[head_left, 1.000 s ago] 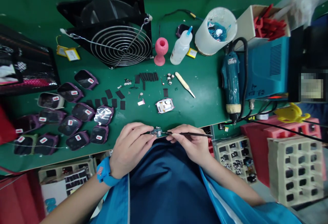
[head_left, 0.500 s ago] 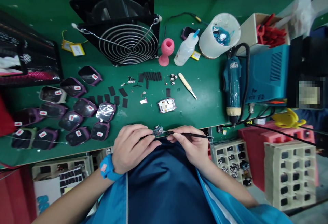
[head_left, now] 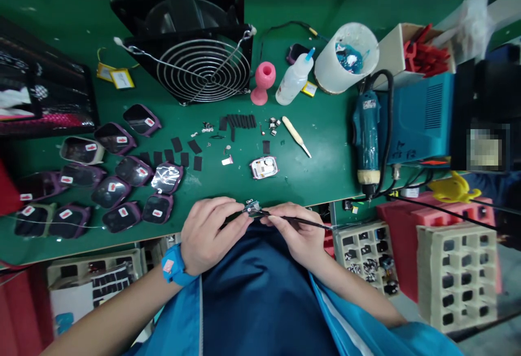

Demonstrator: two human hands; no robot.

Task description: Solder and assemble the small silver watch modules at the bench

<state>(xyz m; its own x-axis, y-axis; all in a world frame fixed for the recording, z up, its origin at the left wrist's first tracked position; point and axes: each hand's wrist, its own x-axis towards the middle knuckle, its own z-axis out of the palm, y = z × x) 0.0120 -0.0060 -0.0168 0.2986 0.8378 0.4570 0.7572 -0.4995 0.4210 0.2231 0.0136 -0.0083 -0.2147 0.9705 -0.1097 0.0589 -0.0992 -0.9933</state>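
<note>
At the table's front edge my left hand (head_left: 214, 231) pinches a small circuit board (head_left: 253, 207) between thumb and fingers. My right hand (head_left: 299, 231) grips slim black tweezers (head_left: 295, 218) like a pen, their tips touching or close to the board. Whether anything is between the tips is too small to tell. Just beyond my hands lies an opened watch case (head_left: 264, 167) with a purple rim and white inner parts. A cream-handled tool (head_left: 296, 136) rests to its right, and a black foam strip (head_left: 266, 147) lies behind it.
Several purple-framed watches (head_left: 109, 192) cover the left side. At the back stand a fan (head_left: 203, 68), a pink holder (head_left: 264, 82), a squeeze bottle (head_left: 293, 80) and a white tub (head_left: 325, 71). A blue electric screwdriver (head_left: 368, 133) hangs on the right. Part trays (head_left: 456, 280) stand below.
My left thumb has moved up against the board, and the fingers have closed in on it. My right hand and the tweezers have shifted slightly left.
</note>
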